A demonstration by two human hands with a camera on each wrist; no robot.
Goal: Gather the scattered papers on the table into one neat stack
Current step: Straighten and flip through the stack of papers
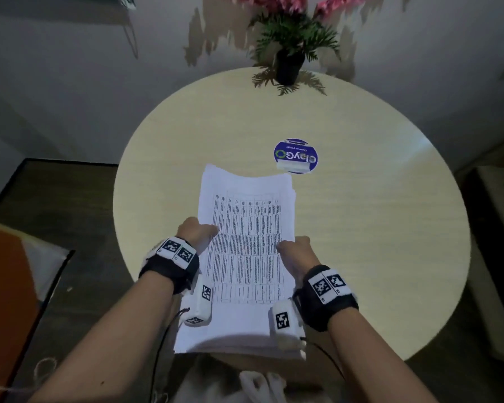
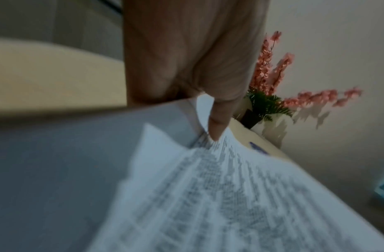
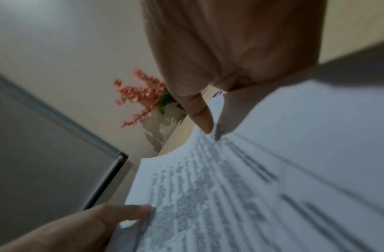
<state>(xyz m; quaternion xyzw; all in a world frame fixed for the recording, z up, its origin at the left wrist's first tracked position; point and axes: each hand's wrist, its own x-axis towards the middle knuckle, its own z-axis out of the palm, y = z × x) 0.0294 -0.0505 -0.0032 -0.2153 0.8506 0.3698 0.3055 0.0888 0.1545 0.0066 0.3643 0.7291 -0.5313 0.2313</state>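
Stack of papers held w/ both hands over near edge of round bench, top sheet a printed table, far end bowed up. Left hand gripping left edge, thumb on top, fingers under. Right hand gripping right edge the same way. Sheets not quite flush. Blue round sticker just beyond stack. Flower pot at far rim.

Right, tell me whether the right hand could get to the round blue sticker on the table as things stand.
Probably yes, but not while it is busy: the right hand grips the edge of the stack of papers along with the left hand. The blue sticker lies just beyond the stack, with bare table between.
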